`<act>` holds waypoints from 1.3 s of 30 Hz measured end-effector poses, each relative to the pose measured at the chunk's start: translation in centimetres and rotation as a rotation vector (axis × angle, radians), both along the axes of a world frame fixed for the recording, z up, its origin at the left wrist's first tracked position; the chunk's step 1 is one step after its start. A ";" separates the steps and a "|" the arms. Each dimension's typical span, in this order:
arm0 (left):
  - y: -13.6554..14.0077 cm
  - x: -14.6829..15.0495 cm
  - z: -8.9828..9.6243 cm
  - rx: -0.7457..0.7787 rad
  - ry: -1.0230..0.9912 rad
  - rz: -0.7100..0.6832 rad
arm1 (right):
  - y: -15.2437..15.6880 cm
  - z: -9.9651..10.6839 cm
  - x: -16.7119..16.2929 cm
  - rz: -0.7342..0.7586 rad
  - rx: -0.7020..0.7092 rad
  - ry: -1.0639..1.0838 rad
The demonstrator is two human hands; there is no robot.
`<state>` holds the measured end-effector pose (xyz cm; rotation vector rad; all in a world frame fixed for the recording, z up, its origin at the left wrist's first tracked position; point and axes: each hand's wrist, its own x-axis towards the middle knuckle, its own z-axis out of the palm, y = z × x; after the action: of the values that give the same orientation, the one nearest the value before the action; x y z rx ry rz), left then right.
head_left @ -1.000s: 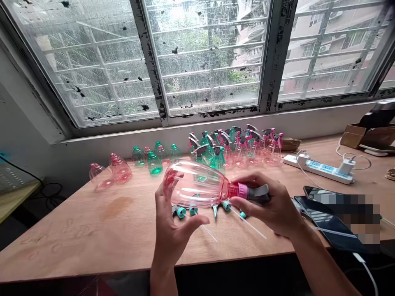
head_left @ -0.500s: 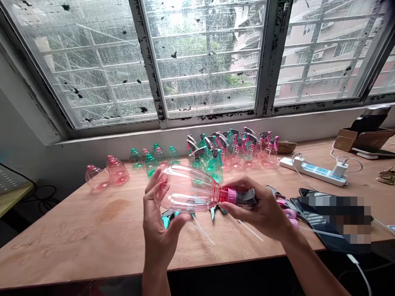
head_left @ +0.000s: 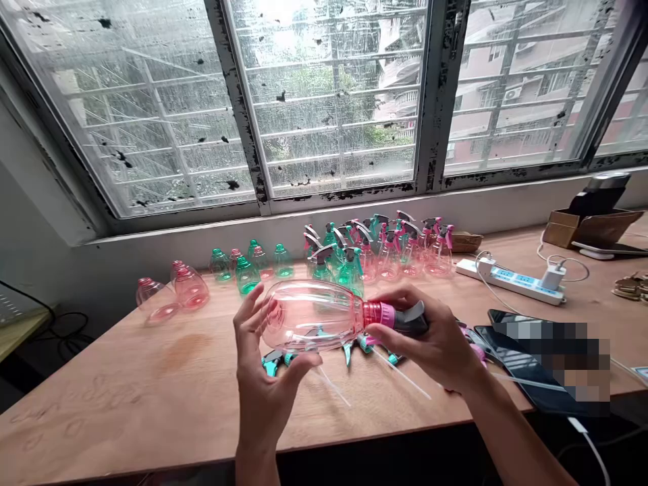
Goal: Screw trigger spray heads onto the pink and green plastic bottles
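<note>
A clear pink spray bottle (head_left: 316,314) lies sideways in the air above the table, its base to the left. My left hand (head_left: 266,378) cups the base, fingers behind and thumb below. My right hand (head_left: 438,341) grips the neck end, where a pink-and-grey trigger spray head (head_left: 389,317) sits on the red threaded neck. Some thread shows beside the pink collar. Under the bottle, loose teal-and-grey spray heads (head_left: 273,363) with white dip tubes (head_left: 405,374) lie on the tabletop, partly hidden by the bottle and my hands.
Bottles with spray heads (head_left: 389,260) stand in a group by the window wall. Headless green bottles (head_left: 248,275) and pink bottles (head_left: 190,289) stand further left. To the right are a white power strip (head_left: 511,280), dark phones (head_left: 511,354) and a cardboard box (head_left: 567,229).
The bottle and my right hand have shifted slightly right. My left fingers have loosened a little around the base. The view has turned slightly.
</note>
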<state>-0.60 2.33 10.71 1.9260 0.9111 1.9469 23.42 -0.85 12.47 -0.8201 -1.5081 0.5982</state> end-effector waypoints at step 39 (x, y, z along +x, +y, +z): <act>-0.3 -0.3 -0.2 0.035 -0.016 -0.117 | 0.1 0.3 -0.1 0.202 -0.238 0.291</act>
<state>-0.87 2.02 10.47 1.9343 0.7471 1.9205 23.33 -0.78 12.72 -0.7273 -1.2747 1.0175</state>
